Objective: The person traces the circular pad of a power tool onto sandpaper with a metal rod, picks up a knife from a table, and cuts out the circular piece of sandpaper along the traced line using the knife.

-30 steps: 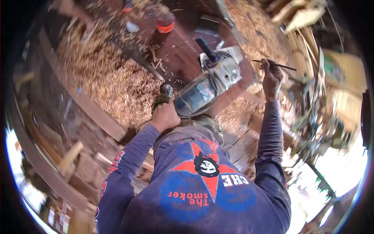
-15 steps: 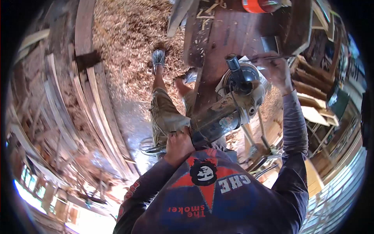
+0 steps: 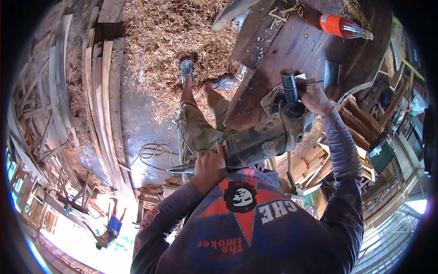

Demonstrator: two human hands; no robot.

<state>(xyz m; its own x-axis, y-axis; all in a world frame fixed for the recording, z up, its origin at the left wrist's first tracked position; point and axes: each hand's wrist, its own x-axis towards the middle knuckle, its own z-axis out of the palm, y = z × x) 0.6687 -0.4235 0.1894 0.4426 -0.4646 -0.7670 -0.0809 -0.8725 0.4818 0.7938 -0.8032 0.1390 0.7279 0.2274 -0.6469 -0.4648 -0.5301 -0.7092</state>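
Note:
A large, worn angle grinder lies across my lap, its head end pointing up and to the right. My left hand is closed around its rear end, close to my shirt. From the head rises a black tube-like handle, with a pale disc edge partly visible behind it. Beside that handle, my right hand is closed, fingers bent, with a thin dark rod at its fingertips. Part of the grinder's head is hidden under this hand.
A dark wooden slab bears a red-labelled bottle and a dark flat block. Wood shavings cover the floor near my feet. Long planks lie to the left, a coiled cord nearby. Another person is in the background.
The view has shifted, bringing the whole bottle and another person into sight. My right hand has moved in closer to the black handle. My left hand keeps its grip on the grinder.

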